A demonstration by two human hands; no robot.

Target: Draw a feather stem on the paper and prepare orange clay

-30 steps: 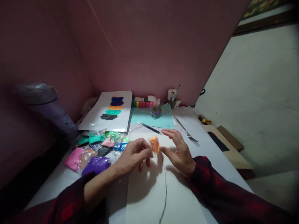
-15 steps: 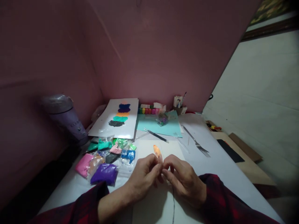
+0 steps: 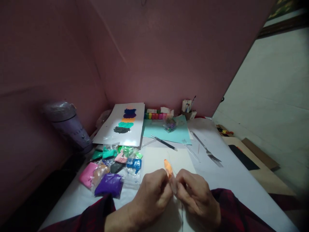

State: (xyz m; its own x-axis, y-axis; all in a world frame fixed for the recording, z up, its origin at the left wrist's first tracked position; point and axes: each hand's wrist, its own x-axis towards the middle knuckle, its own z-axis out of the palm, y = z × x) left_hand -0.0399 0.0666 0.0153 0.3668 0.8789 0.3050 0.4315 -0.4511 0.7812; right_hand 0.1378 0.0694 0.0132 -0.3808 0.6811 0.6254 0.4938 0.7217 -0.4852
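Note:
Between both hands is a small clear plastic packet of orange clay [image 3: 168, 167]. Its orange end points away from me over a cream sheet of paper [image 3: 154, 158]. My left hand [image 3: 154, 191] is closed, its thumb and fingers pinching the packet's left side. My right hand [image 3: 196, 195] is also closed, gripping the packet from the right, close to the left fingertips. A stretch of see-through plastic shows between the two thumbs. A thin dark line on the paper runs down below the hands. The fingers partly hide the packet.
Bagged clays, including a purple packet [image 3: 109, 185] and a pink one [image 3: 88, 174], lie at left. A metal fork [image 3: 207, 149], a clear plastic fork [image 3: 190, 149] and a black pen [image 3: 165, 142] lie beyond. A lilac bottle [image 3: 71, 129] stands far left, near a paint-swatched sheet [image 3: 103, 135].
Both hands have come slightly lower and closer to me with the packet. Clear plastic now shows between the fingers. The view has shifted a little.

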